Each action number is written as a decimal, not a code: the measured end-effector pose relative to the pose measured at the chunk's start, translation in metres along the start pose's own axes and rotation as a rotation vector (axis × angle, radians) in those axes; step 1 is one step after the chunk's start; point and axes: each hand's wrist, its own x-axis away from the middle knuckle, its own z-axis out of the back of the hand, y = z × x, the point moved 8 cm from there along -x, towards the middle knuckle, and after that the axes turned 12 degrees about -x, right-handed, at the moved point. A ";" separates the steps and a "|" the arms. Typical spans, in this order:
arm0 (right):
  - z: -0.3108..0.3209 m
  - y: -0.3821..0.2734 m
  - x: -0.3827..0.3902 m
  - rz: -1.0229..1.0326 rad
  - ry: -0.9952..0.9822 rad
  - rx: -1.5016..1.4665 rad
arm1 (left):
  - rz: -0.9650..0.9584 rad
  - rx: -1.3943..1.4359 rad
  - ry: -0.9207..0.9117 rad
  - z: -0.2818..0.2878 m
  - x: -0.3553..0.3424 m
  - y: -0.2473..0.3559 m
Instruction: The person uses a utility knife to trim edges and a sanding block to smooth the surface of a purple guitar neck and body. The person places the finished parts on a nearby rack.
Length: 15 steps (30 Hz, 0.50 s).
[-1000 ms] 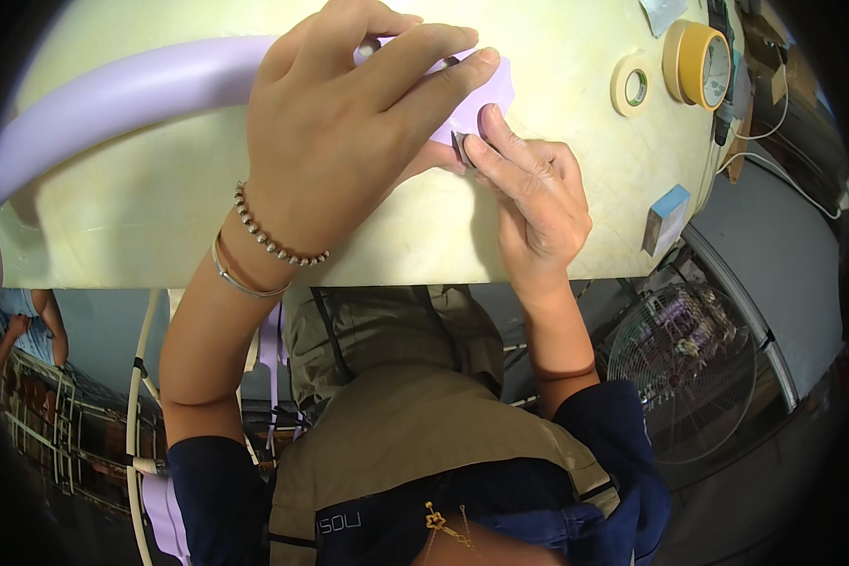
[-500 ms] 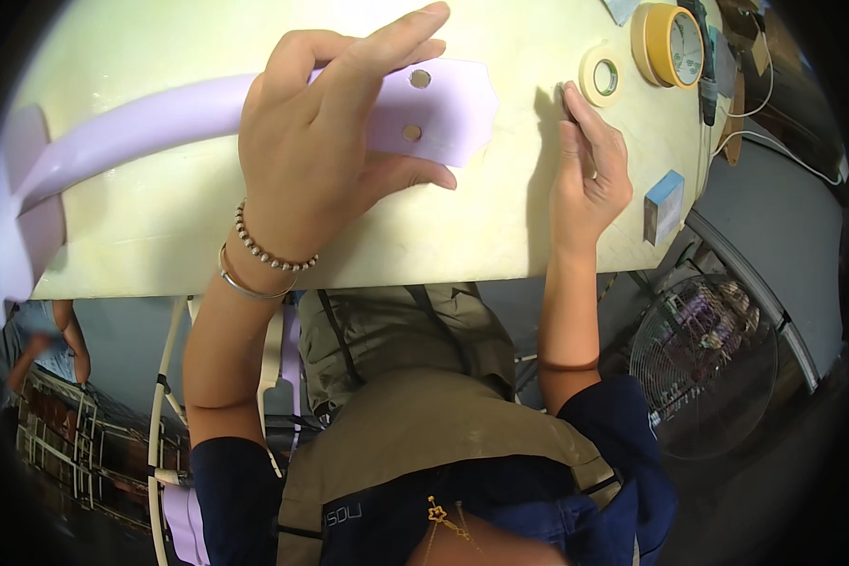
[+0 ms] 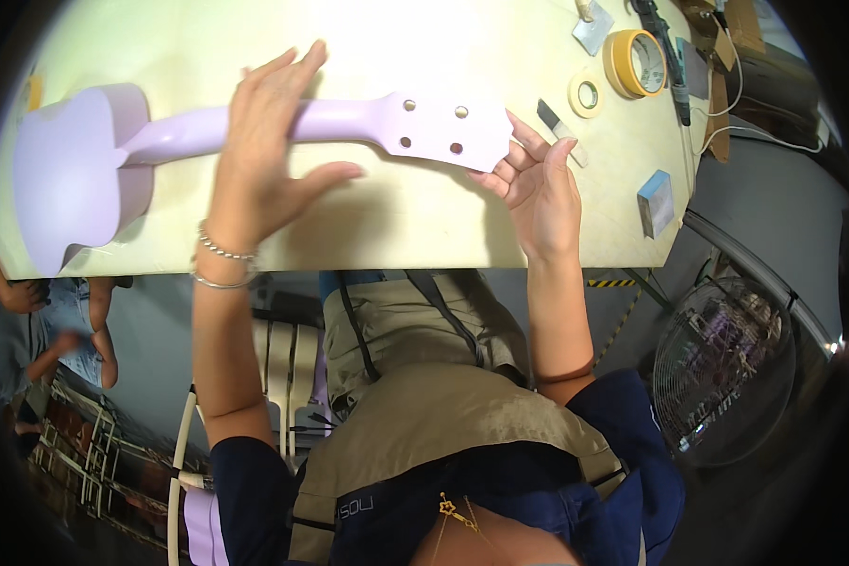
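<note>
Nearest, a brown apron (image 3: 443, 396) hangs before the table (image 3: 424, 231), and over the table's front part reach two bare hands. The right hand (image 3: 544, 203) is half open, palm turned up and thumb standing free, its loosely curled fingertips at the end of a lilac instrument (image 3: 340, 121); whether they carry any weight I cannot tell. Half a second ago this hand was out by the tape with something small and dark; now a dark-tipped tool (image 3: 566, 136) with a pale handle lies on the table just beyond it. The left hand (image 3: 258, 146), earlier at the headstock (image 3: 434, 127), is now over the neck, spread wide with the thumb well out and closed on nothing; contact with the neck is unclear. All four headstock holes show, where two showed before, and more of the body (image 3: 75, 179) has come into view. The instrument is over the table, its long axis running left to right, roughly along the near edge, headstock pointing right, body at the left, the neck's rounded side up. Farther right are a blue-topped block (image 3: 656, 205), a small tape roll (image 3: 575, 93) and a larger yellow roll (image 3: 620, 66).
</note>
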 end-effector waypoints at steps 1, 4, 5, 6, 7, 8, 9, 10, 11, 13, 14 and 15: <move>0.001 -0.002 0.002 -0.004 0.017 -0.004 | -0.017 -0.114 -0.082 0.005 0.005 -0.010; -0.006 -0.026 0.016 0.075 -0.007 0.021 | -0.071 -0.309 -0.302 0.022 0.012 -0.037; -0.016 -0.042 0.025 0.119 -0.050 -0.053 | -0.089 -0.269 -0.360 0.030 0.008 -0.041; -0.026 -0.058 0.032 0.156 -0.079 -0.162 | -0.111 -0.245 -0.409 0.047 -0.001 -0.042; -0.041 -0.072 0.040 0.198 -0.122 -0.275 | -0.101 -0.252 -0.408 0.071 -0.009 -0.038; -0.060 -0.086 0.046 0.234 -0.187 -0.397 | -0.152 -0.290 -0.376 0.101 -0.017 -0.035; -0.078 -0.094 0.051 0.270 -0.193 -0.349 | -0.081 -0.279 -0.362 0.136 -0.024 -0.034; -0.089 -0.091 0.049 0.317 -0.197 -0.258 | -0.003 -0.276 -0.334 0.174 -0.031 -0.034; -0.099 -0.081 0.043 0.316 -0.193 -0.157 | 0.051 -0.254 -0.247 0.213 -0.035 -0.037; -0.077 -0.060 0.034 0.279 -0.074 -0.141 | -0.073 -0.190 0.062 0.271 -0.076 -0.013; -0.070 -0.053 0.035 0.244 -0.067 -0.164 | -0.195 -0.149 0.317 0.311 -0.083 0.016; -0.079 -0.033 0.026 0.167 -0.133 -0.219 | -0.006 -0.206 0.353 0.348 -0.076 0.020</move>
